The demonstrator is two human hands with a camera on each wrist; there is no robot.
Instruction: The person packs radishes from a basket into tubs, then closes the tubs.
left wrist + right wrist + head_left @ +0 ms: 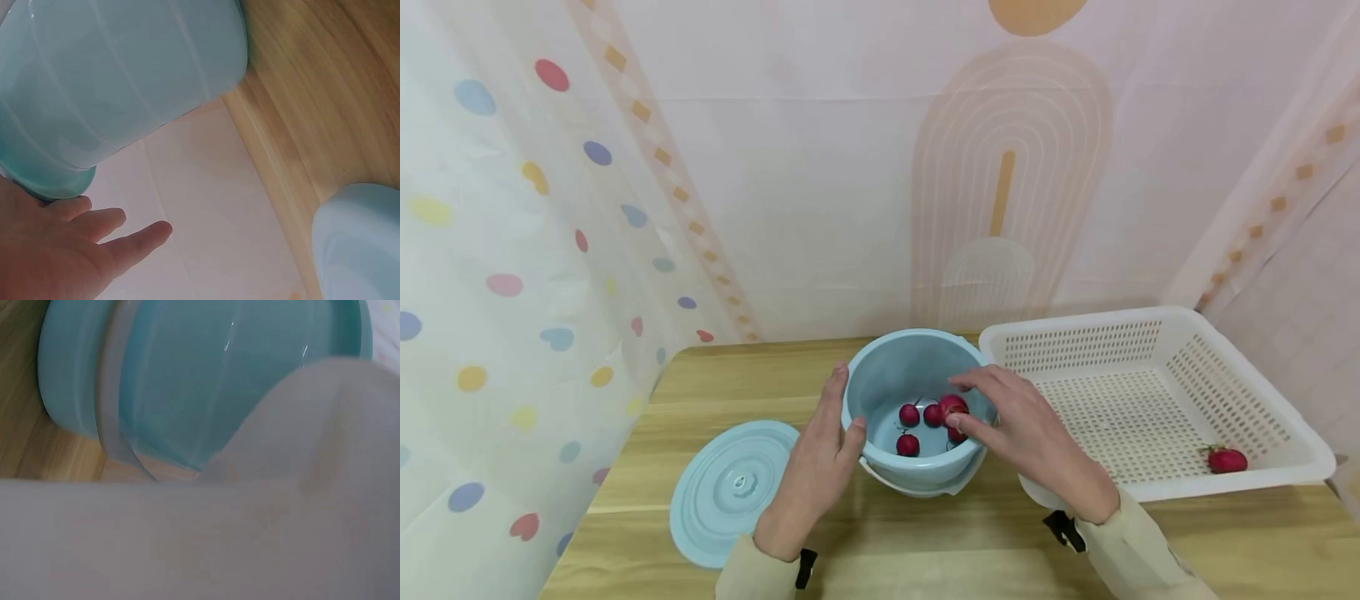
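A light blue bucket (887, 375) stands mid-table with three small red radishes (908, 444) on its bottom. My left hand (838, 408) lies flat against the bucket's left outer wall, fingers straight and thumb at the rim. In the left wrist view that hand (75, 244) sits beside the bucket (112, 81). My right hand (973, 404) reaches over the right rim and pinches another red radish (953, 406) between thumb and fingers. The right wrist view shows only the bucket wall (219, 381) and a blurred white shape; the hand is hidden there.
The bucket's blue lid (733, 492) lies flat on the wooden table (925, 542), left of my left forearm. A white perforated basket (1262, 467) stands to the right with one red radish (1227, 459) in its near right corner. Patterned curtains close in behind and at both sides.
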